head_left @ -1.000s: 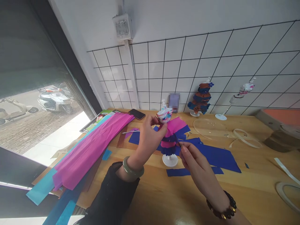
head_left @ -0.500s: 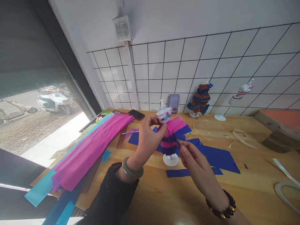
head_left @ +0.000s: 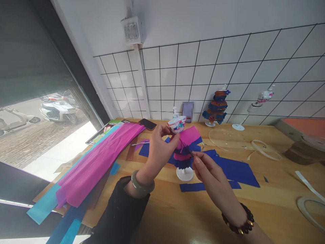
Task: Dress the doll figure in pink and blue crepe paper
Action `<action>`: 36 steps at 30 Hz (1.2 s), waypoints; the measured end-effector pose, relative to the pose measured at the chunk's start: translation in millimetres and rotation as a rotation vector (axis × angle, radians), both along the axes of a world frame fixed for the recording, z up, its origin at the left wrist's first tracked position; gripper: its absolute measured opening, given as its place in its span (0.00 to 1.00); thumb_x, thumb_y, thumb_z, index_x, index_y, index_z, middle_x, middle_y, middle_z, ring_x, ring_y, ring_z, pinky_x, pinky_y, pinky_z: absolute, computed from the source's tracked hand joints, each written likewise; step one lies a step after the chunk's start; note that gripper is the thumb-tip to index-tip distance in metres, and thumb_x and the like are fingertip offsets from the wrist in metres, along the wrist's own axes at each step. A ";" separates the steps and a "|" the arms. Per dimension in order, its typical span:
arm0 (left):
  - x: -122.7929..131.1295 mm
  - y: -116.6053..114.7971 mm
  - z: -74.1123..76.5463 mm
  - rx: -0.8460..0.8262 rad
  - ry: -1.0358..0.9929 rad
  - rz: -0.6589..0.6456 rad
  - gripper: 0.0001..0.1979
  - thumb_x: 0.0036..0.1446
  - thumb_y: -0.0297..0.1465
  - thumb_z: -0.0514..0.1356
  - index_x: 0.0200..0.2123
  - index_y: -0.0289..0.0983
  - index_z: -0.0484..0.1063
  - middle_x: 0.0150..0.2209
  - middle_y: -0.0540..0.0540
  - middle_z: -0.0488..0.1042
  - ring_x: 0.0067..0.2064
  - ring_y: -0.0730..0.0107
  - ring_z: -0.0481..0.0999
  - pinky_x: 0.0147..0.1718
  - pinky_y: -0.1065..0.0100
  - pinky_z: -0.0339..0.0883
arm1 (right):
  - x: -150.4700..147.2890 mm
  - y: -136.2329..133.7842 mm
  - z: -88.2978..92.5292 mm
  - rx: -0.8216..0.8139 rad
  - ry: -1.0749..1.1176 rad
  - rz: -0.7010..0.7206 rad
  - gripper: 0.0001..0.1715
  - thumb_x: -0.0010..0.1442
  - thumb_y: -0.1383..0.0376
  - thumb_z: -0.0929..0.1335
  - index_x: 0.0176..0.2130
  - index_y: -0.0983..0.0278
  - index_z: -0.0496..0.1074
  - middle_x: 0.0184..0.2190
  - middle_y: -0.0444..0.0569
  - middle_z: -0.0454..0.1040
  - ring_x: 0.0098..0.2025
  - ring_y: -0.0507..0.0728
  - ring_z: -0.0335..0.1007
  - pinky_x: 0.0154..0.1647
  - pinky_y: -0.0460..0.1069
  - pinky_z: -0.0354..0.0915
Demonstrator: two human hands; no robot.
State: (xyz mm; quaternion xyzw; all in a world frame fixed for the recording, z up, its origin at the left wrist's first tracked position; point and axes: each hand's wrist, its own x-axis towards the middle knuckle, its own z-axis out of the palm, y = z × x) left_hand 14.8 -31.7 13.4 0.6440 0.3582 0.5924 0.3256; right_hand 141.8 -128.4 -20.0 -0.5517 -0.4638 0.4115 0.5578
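My left hand pinches a miniature dress form just below its white, colour-splashed bodice. Its round white base is at the table. Tiers of pink and dark blue crepe paper ring the form's lower part, the bottom ruffle being blue. A pink paper strip sticks out to the right of my left fingertips. My right hand is closed on thin dark tweezers, whose tips are at the pink and blue paper on the form's front. My left fingers partly cover the waist.
Dark blue paper pieces lie behind and right of the form. Long pink paper and a phone are on the left. A brown-and-blue dressed form, a barer form and a tape loop stand or lie at the back right.
The tweezers' tips and my right hand have shifted slightly left and down at the paper. The pink strip has swung a little left. My left hand keeps its grip.
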 end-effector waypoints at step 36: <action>-1.6 -7.8 4.2 0.035 0.034 0.031 0.11 0.49 0.28 0.62 0.29 0.39 0.59 0.30 0.51 0.67 0.35 0.72 0.71 0.38 0.68 0.65 | -0.8 -2.0 2.7 0.008 -0.028 -0.071 0.23 0.59 0.46 0.64 0.34 0.63 0.67 0.23 0.42 0.57 0.24 0.50 0.50 0.22 0.45 0.49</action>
